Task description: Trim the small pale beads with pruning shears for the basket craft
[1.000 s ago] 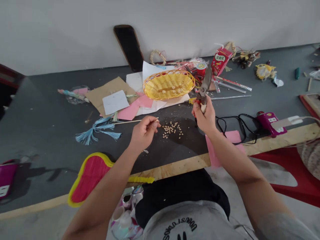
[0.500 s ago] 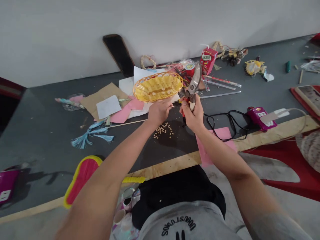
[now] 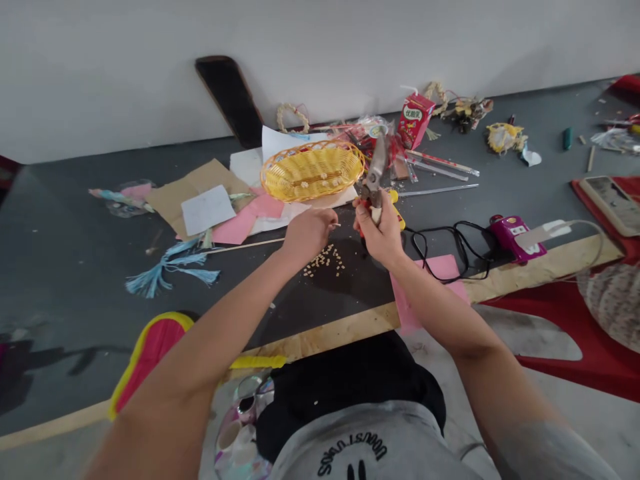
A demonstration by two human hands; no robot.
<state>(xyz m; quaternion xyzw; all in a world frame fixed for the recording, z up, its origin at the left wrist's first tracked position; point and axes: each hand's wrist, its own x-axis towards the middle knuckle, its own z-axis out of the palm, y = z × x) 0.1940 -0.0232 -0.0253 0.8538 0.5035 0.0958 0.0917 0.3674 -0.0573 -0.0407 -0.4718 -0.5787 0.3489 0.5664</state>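
My left hand (image 3: 311, 235) is closed around a thin pale stick (image 3: 250, 245). Its short end pokes out past the fingertips toward the right, while the long end runs left to a blue tassel (image 3: 173, 267). In my right hand (image 3: 383, 230) is a pair of pruning shears (image 3: 376, 167) with red and white handles, blades pointing up and away from me. The blades are apart from the stick. On the dark tabletop just below my left hand lie small cut stick pieces (image 3: 324, 261). A yellow woven basket (image 3: 313, 175) with a few small pale bits inside stands behind my hands.
Papers (image 3: 207, 210) and a pink sheet (image 3: 237, 225) lie left of the basket. A phone (image 3: 230, 100) leans on the wall. Rightward are a red drink carton (image 3: 416, 120), a black cable (image 3: 455, 230) and a purple power socket (image 3: 517, 237). A pink-and-yellow paddle (image 3: 150, 360) lies near the front edge.
Both hands have come slightly down toward me, the left with the stick, the right with the shears. The shears have shifted left of the drink carton. The view has turned slightly.
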